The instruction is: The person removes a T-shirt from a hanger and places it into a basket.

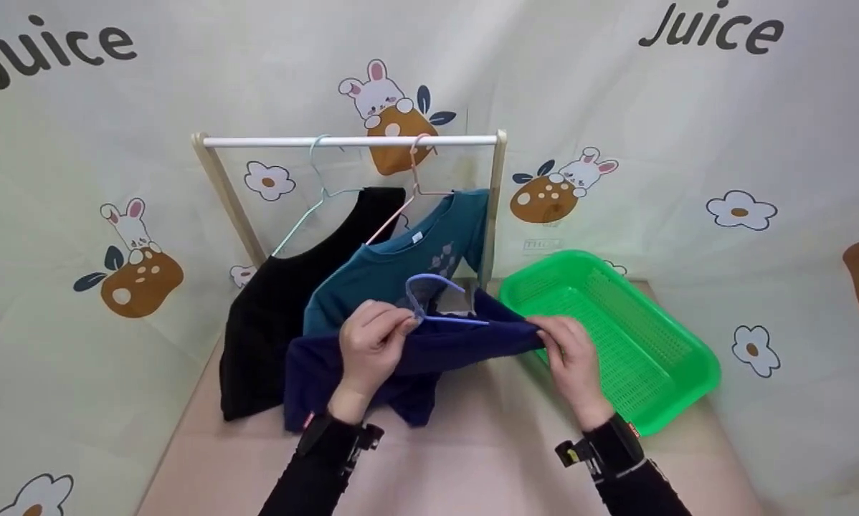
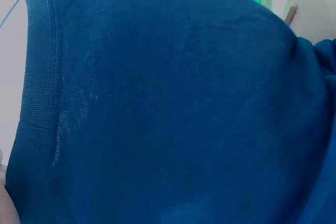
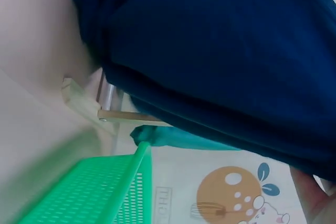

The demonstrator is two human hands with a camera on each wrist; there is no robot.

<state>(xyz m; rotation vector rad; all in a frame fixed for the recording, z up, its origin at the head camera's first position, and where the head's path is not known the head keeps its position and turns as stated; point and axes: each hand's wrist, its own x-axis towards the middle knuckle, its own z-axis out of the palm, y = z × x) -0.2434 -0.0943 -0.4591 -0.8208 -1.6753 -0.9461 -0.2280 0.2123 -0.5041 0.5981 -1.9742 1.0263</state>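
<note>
A navy shirt hangs across the middle of the head view, with a blue-purple hanger partly inside its neck opening. My left hand pinches the hanger at the base of its hook, close to the collar. At the shirt's right shoulder, my right hand grips the cloth between thumb and fingers. The shirt's front and ribbed collar fill much of the left wrist view. Cloth hides the far part of the hanger. In the right wrist view, part of my right hand shows beneath the shirt's edge.
Behind stands a clothes rack with a white rod and wooden posts. From it hang a black garment on a mint hanger and a teal shirt on a pink hanger. A green basket sits at the right on the pinkish table.
</note>
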